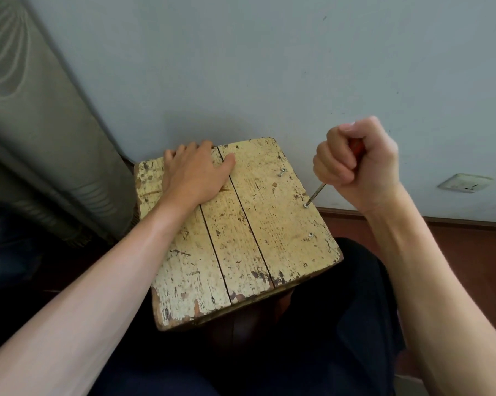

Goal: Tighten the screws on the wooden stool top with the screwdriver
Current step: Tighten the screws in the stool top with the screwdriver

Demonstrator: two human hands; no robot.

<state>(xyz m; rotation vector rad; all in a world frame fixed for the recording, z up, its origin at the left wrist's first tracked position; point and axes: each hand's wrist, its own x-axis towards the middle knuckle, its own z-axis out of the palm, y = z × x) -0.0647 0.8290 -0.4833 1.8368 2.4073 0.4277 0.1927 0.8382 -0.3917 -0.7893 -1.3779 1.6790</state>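
right hand (358, 164): fist closed round the red handle of the screwdriver (317, 193); the shaft slants down toward 7 o'clock, tip on the middle screw (306, 205)
left hand (195, 172): flat, fingers straight, pressing the top at its 11 o'clock corner
stool top (241, 238): between the knees, three planks, screws in a row along the 3 o'clock edge
far screw (282, 172): at 1 o'clock, stands proud and tilted
near screw (310, 235): at 4 o'clock, looks about flush
risk, slip: the shaft is tilted, not square to the head; the tip could cam out and gouge the wood or chew the slot
risk, split: the screw sits close to the plank edge, so hard torque may crack old wood
risk, shift: only the left palm steadies the stool, and side push could rock it
surface: cream paint, heavily chipped, brown wood showing, dark gaps between planks
room: pale wall at 12 o'clock, wall socket (464, 182) at 3 o'clock, reddish wooden floor (470, 252), grey fabric (26, 138) at 9 o'clock, dark trousers (341, 324) below
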